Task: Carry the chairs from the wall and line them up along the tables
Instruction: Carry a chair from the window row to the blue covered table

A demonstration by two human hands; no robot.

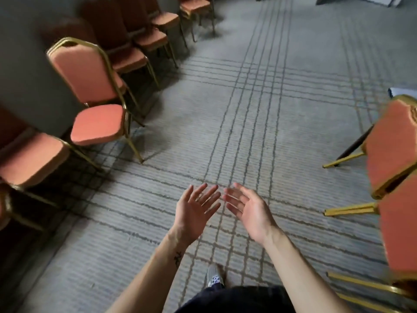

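A row of banquet chairs point(94, 93) lines the wall point(24, 71) on the left — stiff gilt metal frames, padded seats, likely light enough to lift by the back's top rail. Left hand point(194, 213) and right hand point(250, 213) hover empty over the carpet point(282, 120), fingers point(209, 195) spread.

left forearm point(153, 274): small dark tattoo point(177, 258) near wrist | trousers point(237, 300): dark | shoe point(214, 276): grey sneaker
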